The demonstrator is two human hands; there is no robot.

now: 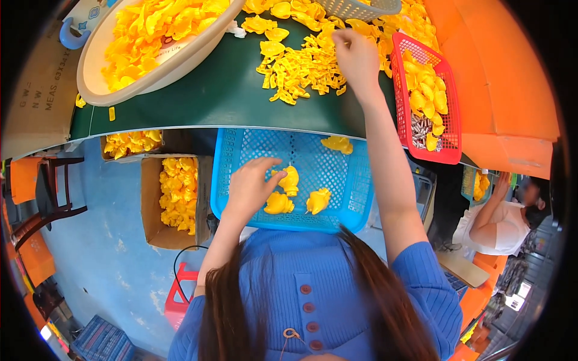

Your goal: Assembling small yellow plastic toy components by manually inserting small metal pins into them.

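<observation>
My left hand (250, 185) is over the blue plastic basket (241, 144) on my lap, its thumb and forefinger apart. Beside the thumb tip is a yellow plastic toy figure (290, 180); two more, a left one (279, 204) and a right one (318, 201), lie nearby in the basket. A yellow piece (337, 144) rests at its far side. Stretched over the green table (241, 90), my right hand (359, 60) has its fingers bent together at the yellow parts. Whatever is in them is hidden. Just left of it is a pile of small yellow parts (304, 69).
A large cream basin (90, 78) of yellow shells stands far left. At right, a red basket (451, 120) holds yellow shells and small metal pieces. A grey basket (361, 9) is at the back. A cardboard box (150, 204) of yellow parts stands left; a co-worker (497, 225) sits right.
</observation>
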